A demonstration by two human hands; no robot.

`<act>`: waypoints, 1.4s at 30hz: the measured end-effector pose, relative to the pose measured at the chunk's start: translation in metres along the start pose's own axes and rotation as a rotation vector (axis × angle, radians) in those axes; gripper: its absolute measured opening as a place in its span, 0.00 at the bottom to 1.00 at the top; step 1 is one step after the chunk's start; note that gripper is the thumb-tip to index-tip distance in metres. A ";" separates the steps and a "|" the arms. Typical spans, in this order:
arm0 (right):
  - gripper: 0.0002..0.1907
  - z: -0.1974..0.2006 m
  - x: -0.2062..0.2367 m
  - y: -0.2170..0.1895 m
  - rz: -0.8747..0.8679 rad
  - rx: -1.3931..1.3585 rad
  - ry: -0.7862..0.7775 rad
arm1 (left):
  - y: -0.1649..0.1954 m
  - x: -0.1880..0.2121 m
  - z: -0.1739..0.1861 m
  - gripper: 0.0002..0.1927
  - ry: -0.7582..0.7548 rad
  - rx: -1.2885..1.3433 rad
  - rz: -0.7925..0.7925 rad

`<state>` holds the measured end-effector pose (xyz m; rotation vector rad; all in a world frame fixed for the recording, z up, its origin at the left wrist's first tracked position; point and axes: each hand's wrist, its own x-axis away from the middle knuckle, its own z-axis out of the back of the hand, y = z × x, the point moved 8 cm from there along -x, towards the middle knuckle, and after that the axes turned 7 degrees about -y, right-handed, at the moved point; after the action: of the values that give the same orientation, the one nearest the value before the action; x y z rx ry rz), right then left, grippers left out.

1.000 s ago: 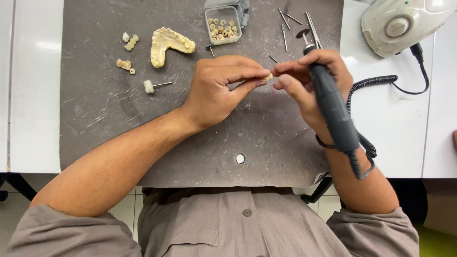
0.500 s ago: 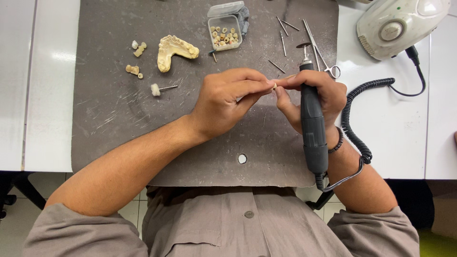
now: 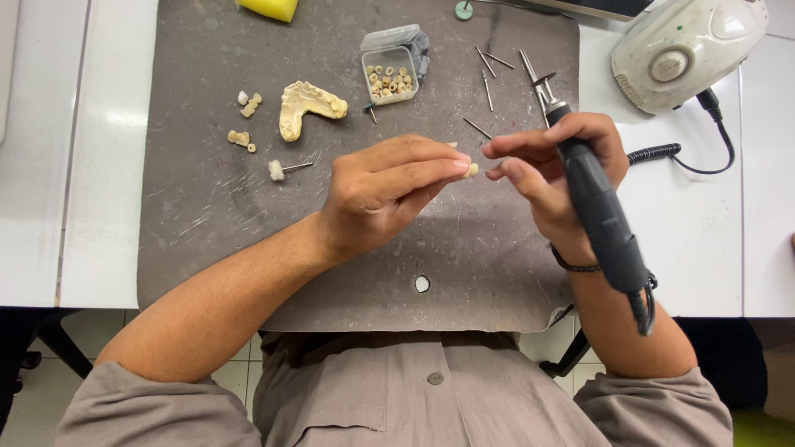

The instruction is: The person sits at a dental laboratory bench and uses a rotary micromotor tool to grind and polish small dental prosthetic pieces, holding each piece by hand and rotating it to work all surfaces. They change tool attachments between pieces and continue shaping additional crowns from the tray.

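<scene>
My left hand (image 3: 389,194) pinches a small cream dental crown (image 3: 472,170) between thumb and fingertips over the grey mat (image 3: 207,215). My right hand (image 3: 551,170) grips a black rotary handpiece (image 3: 596,215), whose disc-tipped bit (image 3: 542,80) points away from me; its fingertips sit just right of the crown, close to it. A coiled black cable (image 3: 654,153) runs from the handpiece to the white motor unit (image 3: 683,50).
On the mat lie a cream jaw model (image 3: 308,103), a clear box of small crowns (image 3: 391,76), loose crowns (image 3: 244,136), a felt-tipped bur (image 3: 284,169) and several thin burs (image 3: 489,87). A yellow sponge (image 3: 267,8) sits at the far edge.
The view has shifted so the mat sits lower. My right hand has drawn slightly away from the crown and tilted the handpiece so its rear swings out to the right.
</scene>
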<state>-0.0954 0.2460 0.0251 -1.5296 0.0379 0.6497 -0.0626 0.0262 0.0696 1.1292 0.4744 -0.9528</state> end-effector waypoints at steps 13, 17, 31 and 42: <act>0.24 -0.027 0.006 -0.026 0.285 0.243 -0.048 | -0.006 0.001 -0.009 0.13 -0.051 0.099 0.057; 0.24 -0.024 0.007 -0.029 0.285 0.197 -0.112 | -0.002 0.001 -0.008 0.13 -0.038 0.153 0.063; 0.15 -0.013 -0.006 -0.019 0.012 -0.160 -0.072 | -0.018 0.007 -0.020 0.13 -0.180 -0.055 0.091; 0.12 -0.033 0.009 0.034 -0.716 -0.680 -0.102 | -0.042 0.008 -0.032 0.27 -0.266 -0.384 0.059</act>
<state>-0.0898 0.2156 -0.0121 -1.9816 -0.8477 0.1497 -0.0895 0.0474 0.0287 0.6556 0.3837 -0.8981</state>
